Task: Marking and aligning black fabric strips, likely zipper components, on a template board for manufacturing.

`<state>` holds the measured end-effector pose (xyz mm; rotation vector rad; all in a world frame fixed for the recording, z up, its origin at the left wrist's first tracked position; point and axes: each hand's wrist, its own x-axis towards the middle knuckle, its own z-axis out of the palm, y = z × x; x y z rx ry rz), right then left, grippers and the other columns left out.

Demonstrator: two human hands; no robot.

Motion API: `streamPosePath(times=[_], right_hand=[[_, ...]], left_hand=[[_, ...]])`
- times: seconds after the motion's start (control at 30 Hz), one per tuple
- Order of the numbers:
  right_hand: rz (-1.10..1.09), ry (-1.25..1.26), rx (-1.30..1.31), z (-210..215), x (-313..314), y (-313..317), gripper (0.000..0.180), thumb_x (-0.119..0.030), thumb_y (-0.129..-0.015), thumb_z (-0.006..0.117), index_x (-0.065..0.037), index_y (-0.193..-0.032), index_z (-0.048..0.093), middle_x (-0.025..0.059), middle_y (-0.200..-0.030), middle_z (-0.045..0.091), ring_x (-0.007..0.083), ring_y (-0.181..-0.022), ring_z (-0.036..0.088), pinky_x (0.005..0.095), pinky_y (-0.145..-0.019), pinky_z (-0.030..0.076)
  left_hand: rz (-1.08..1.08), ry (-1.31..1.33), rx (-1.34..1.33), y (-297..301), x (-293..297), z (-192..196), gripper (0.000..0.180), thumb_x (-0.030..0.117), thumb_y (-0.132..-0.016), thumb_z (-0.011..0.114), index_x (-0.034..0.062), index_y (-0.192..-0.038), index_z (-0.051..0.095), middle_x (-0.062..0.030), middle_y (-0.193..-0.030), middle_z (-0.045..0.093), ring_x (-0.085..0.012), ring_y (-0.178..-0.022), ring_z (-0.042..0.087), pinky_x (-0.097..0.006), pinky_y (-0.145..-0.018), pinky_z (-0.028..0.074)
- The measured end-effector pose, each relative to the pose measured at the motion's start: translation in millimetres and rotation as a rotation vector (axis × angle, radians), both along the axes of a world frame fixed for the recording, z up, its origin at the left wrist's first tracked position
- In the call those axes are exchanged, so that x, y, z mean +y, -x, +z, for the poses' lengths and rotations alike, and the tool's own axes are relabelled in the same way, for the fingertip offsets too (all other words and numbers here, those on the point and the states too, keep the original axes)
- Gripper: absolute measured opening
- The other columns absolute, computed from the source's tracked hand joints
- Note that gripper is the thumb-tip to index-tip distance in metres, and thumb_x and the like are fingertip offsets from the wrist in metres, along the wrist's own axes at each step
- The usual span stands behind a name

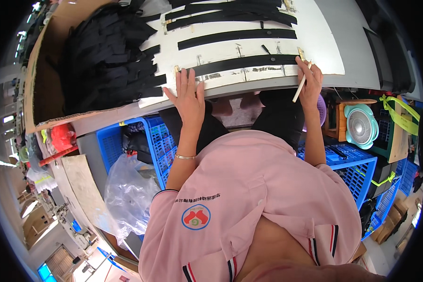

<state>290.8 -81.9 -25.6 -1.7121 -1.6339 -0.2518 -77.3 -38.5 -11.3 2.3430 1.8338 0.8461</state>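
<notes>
A black fabric strip lies straight across a white board near its front edge. On the strip's left end rests my left hand, flat with fingers spread. At the other end, my right hand holds a slim white pen-like stick while its fingertips touch the strip. A small dark round spot shows on the strip. Behind it lies another black strip, with several more stacked farther back. Dark marks and lines are drawn on the board.
A cardboard box on the left holds a heap of black strips, whose ends reach onto the board. Below the table edge stand blue plastic crates, a clear plastic bag and, at right, a turquoise fan.
</notes>
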Motion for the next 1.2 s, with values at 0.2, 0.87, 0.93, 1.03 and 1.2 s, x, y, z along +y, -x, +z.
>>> streamPosePath(times=[0.2,0.87,0.93,1.03,1.2], right_hand=[[-0.018,0.026,0.009,39,8,30,0.030,-0.016,-0.102,0.062,-0.010,-0.131,0.068,0.0090,-0.105,0.072,0.0273,-0.107,0.063,0.0395,-0.106,0.042],[0.488,0.443,0.801,34,92,208,0.021,-0.015,-0.102,0.062,0.002,-0.104,0.074,0.0043,-0.090,0.073,0.0078,-0.074,0.061,0.0221,-0.066,0.047],[0.512,0.388,0.756,33,92,209,0.021,-0.015,-0.102,0.063,0.003,-0.104,0.074,0.0050,-0.092,0.073,0.0093,-0.075,0.063,0.0229,-0.067,0.048],[0.488,0.413,0.743,32,92,210,0.021,-0.015,-0.101,0.063,0.002,-0.104,0.074,0.0053,-0.093,0.073,0.0096,-0.076,0.064,0.0234,-0.067,0.049],[0.476,0.390,0.689,33,91,211,0.018,-0.014,-0.100,0.065,0.002,-0.101,0.073,0.0069,-0.090,0.073,0.0115,-0.075,0.065,0.0255,-0.067,0.050]], left_hand=[[-0.013,0.016,-0.002,2,-2,-3,0.048,0.028,-0.103,0.060,0.0102,-0.147,0.056,-0.0118,-0.156,0.049,-0.0298,-0.149,0.040,-0.062,-0.122,0.007],[-0.054,0.109,-0.049,3,-5,4,0.062,0.035,-0.098,0.064,0.0071,-0.151,0.050,-0.0157,-0.158,0.044,-0.0313,-0.150,0.036,-0.064,-0.120,0.007],[-0.063,0.115,-0.059,3,-5,4,0.063,0.036,-0.098,0.065,0.0069,-0.151,0.049,-0.0158,-0.159,0.043,-0.0315,-0.151,0.035,-0.064,-0.120,0.007],[-0.066,0.149,-0.053,4,-5,5,0.064,0.036,-0.098,0.064,0.0073,-0.153,0.048,-0.0138,-0.162,0.039,-0.0297,-0.152,0.032,-0.062,-0.121,0.005],[-0.076,0.171,-0.088,4,-6,6,0.067,0.038,-0.097,0.065,0.0065,-0.153,0.046,-0.0150,-0.162,0.038,-0.0298,-0.153,0.030,-0.062,-0.121,0.003]])
